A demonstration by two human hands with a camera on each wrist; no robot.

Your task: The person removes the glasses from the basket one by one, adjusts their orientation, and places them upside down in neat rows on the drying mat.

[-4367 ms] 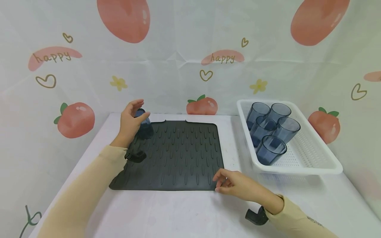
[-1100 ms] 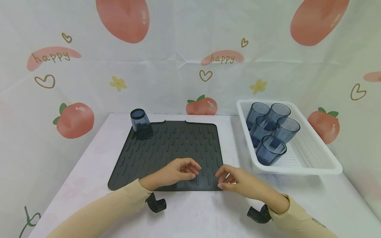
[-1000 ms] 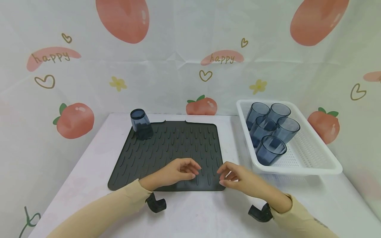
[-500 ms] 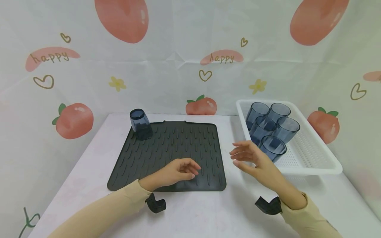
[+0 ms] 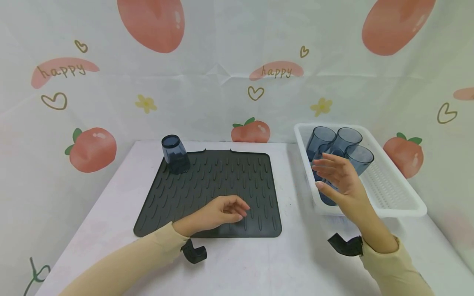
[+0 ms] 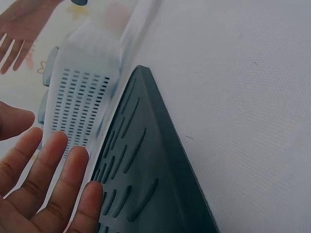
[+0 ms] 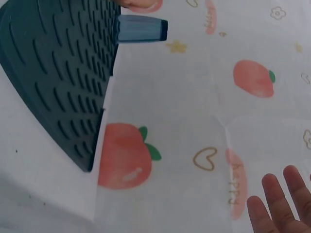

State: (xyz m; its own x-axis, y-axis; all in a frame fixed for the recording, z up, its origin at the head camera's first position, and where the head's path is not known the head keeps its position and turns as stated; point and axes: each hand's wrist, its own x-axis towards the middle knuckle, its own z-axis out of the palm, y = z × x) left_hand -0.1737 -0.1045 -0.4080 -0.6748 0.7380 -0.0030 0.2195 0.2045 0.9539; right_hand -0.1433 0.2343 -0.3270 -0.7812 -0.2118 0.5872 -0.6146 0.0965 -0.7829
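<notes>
My right hand (image 5: 344, 183) is over the near left part of the white basket (image 5: 401, 185), thumb and fingers spread apart. It hides much of the front blue glass (image 5: 327, 200) and part of the one behind; I cannot tell whether it touches either. Fingers (image 7: 279, 201) appear extended in the right wrist view, with no glass by them. My left hand (image 5: 218, 211) hovers or rests over the front of the dark ribbed mat (image 5: 222, 176), fingers loosely bent and holding nothing. One blue glass (image 5: 175, 152) stands upside down on the mat's far left corner.
Other blue glasses (image 5: 348, 137) stand mouth up, some leaning, in the left side of the basket. The white table (image 5: 259, 263) ends at a printed cloth backdrop (image 5: 218, 111). Black wrist mounts (image 5: 194, 251) stick out below both wrists.
The left hand has let go of the upside-down glass and come back to the mat's front. More recently, the right hand has moved from the mat's right corner up over the basket, spreading its fingers.
</notes>
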